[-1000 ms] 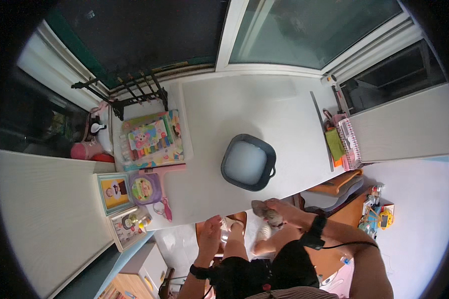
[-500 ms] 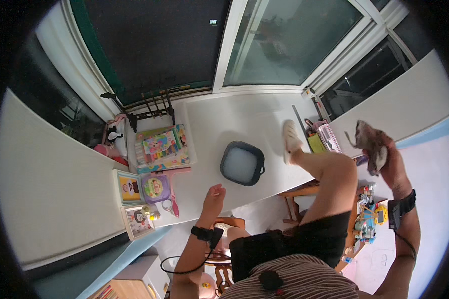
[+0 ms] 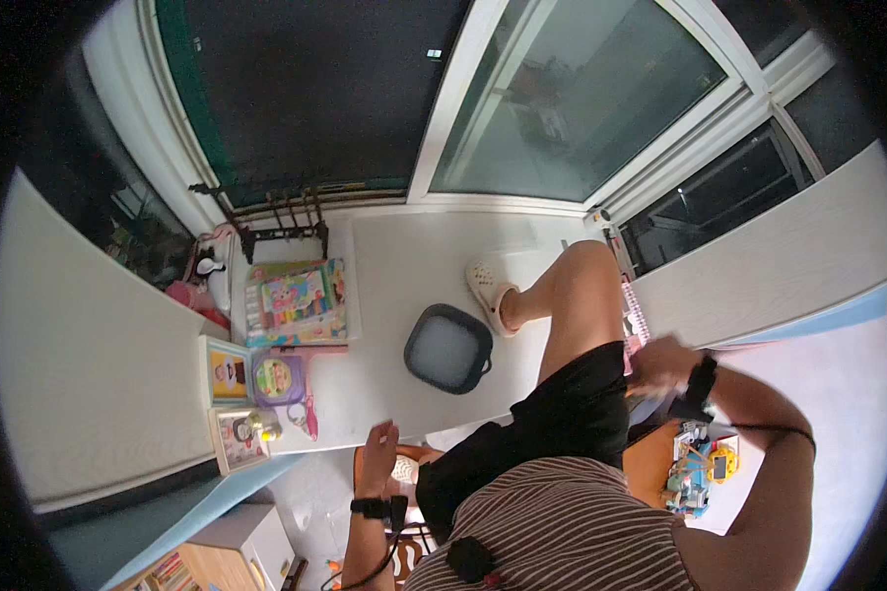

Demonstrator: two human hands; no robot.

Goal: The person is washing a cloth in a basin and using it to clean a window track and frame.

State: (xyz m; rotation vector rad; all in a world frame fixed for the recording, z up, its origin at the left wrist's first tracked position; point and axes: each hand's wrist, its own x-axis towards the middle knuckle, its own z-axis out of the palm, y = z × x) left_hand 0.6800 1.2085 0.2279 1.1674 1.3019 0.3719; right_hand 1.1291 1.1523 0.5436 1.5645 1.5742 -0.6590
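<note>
My right hand (image 3: 665, 364), smeared by motion, is beside my right thigh, closed on a greyish-brown cloth that is mostly hidden by the hand and blur. My left hand (image 3: 375, 458) is near the table's front edge, fingers loosely curled and holding nothing I can see. Beyond it, on the white table (image 3: 379, 394), stands a dark grey square basin (image 3: 475, 378) with whitish, cloudy contents. My right foot, in a cream clog (image 3: 487, 288), rests on the table just right of the basin.
A black rack (image 3: 281, 236) and colourful flat packs (image 3: 296, 300) are at the table's left. Nearer are a purple container (image 3: 278, 379), a pink-handled item (image 3: 311, 409) and two picture frames (image 3: 229, 374). A wooden chair (image 3: 414, 455) stands below. Right lies a pink spiral-bound book (image 3: 635, 315).
My right hand has swung down and left with the cloth, to beside my thigh. My right foot has moved left, closer to the basin. My left hand is lower and farther left in view.
</note>
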